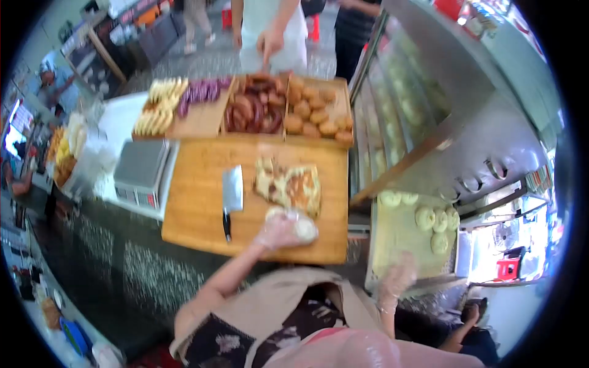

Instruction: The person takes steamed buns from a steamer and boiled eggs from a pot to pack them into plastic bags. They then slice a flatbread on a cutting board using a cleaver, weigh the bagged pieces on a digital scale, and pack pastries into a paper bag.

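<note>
Head view: your left hand [278,232] is at the near edge of the wooden board [196,175], its grip closed on a pale bun [306,230]. Bun location: on the near right part of the board, just beside the lower edge of the browned flatbread [302,187]. More pale material shows by the fingers; count not readable.

Your right hand [399,276] is apart from the board, by the near edge of the metal tray [392,236]. It is blurred; you cannot tell whether its grip is together or apart. Round buns [439,221] sit in the far part of that tray.

Cleaver [233,190]: flat on the board, left of the flatbread, blade pointing away from you, black handle toward you. Not touched by either hand.

Beyond the board, left to right: a wooden tray [202,127] with yellow and purple pieces; a second box [283,130] with dark red-brown pieces; a third box [339,110] with golden-brown rounded pieces. To the left of the board, a scale [141,165] rests on a white surface [123,116].

Across the desk [162,276], a person [273,30] in white extends a finger down toward the second box. To the right, a metal rack [454,147] holds pale rounds on its shelves.
</note>
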Demonstrator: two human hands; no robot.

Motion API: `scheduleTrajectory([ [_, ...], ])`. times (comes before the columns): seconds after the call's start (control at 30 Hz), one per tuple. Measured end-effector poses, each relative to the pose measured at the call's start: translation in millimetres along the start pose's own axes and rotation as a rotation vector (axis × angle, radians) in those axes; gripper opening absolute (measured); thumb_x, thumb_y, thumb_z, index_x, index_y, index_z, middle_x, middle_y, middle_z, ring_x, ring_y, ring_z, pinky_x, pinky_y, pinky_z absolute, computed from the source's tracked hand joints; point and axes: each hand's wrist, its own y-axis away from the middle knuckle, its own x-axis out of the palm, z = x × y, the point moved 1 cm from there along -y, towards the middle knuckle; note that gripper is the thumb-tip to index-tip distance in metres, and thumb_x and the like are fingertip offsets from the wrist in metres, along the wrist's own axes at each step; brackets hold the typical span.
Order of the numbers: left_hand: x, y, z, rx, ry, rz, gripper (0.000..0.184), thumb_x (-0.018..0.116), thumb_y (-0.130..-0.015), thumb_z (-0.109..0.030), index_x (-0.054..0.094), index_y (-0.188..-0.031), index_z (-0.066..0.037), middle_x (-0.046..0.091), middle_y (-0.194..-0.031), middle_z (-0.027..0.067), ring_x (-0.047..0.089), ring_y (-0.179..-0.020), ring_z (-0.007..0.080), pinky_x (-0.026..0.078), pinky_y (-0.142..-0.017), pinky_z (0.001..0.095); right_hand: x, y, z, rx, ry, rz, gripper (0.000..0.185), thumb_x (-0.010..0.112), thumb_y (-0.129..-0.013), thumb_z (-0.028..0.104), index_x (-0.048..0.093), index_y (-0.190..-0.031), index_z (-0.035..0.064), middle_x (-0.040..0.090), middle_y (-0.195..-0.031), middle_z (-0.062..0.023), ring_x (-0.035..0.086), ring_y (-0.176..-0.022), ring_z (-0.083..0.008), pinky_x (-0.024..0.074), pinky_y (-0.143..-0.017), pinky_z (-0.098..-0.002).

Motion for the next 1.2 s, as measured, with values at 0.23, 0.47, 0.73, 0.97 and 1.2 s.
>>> scheduleTrajectory([
  [0.23, 59, 4, 43, -0.51, 0.091, -0.173, 0.041, 0.074, -0.073, -0.024, 0.06, -0.105, -0.004, 0.055, -0.101, 0.0185, 0.057, -0.094, 0.0363, 0.048, -0.08, 0.0436, -34, 44, -144, -0.229, 0.493, -0.338, 0.063, 0.028, -0.096, 0.048, 0.053, -0.12, -0.0046, 0.059, -0.114, -0.0222, 0.053, -0.106, -0.0387, 0.0392, -0.092, -0.0486],
  [0.47, 53, 9, 40, -0.48, 0.092, -0.013, 0.021, 0.07, -0.078, -0.018, 0.059, -0.089, -0.004, 0.057, -0.092, 0.0156, 0.057, -0.085, 0.0365, 0.049, -0.074, 0.0419, 55, -68, -158, -0.244, 0.332, -0.664, 0.055, 0.031, -0.1, 0.043, 0.05, -0.123, -0.0041, 0.055, -0.123, -0.0184, 0.049, -0.115, -0.0304, 0.0344, -0.099, -0.0419],
  [0.73, 12, 36, 41, -0.503, 0.399, -0.239, 0.007, 0.059, -0.085, -0.005, 0.054, -0.087, -0.002, 0.058, -0.08, 0.021, 0.057, -0.075, 0.0395, 0.045, -0.065, 0.041, 128, -114, -66, -0.116, -0.089, -0.643, 0.058, 0.053, -0.094, 0.039, 0.042, -0.128, -0.0068, 0.045, -0.127, -0.0216, 0.045, -0.116, -0.0306, 0.0356, -0.101, -0.0402],
  [0.97, -127, 64, 156, -0.882, 0.595, -0.628, 0.015, 0.058, -0.092, -0.019, 0.053, -0.096, -0.005, 0.056, -0.075, 0.0035, 0.057, -0.063, 0.0114, 0.046, -0.054, 0.0278, 284, 13, 62, -0.099, -0.043, 0.378, 0.032, 0.061, -0.084, 0.007, 0.056, -0.115, 0.0004, 0.062, -0.106, -0.0167, 0.06, -0.093, -0.0286, 0.0478, -0.085, -0.0381],
  [1.2, -140, 75, 376, -0.58, 0.265, -0.456, 0.024, 0.059, -0.094, -0.028, 0.055, -0.1, -0.005, 0.059, -0.086, 0.0028, 0.059, -0.063, 0.0123, 0.048, -0.058, 0.0262, 467, 109, 181, -0.132, 0.249, 0.951, 0.076, 0.068, -0.076, 0.025, 0.033, -0.14, 0.0022, 0.058, -0.101, -0.0228, 0.058, -0.089, -0.0395, 0.0488, -0.077, -0.0476],
])
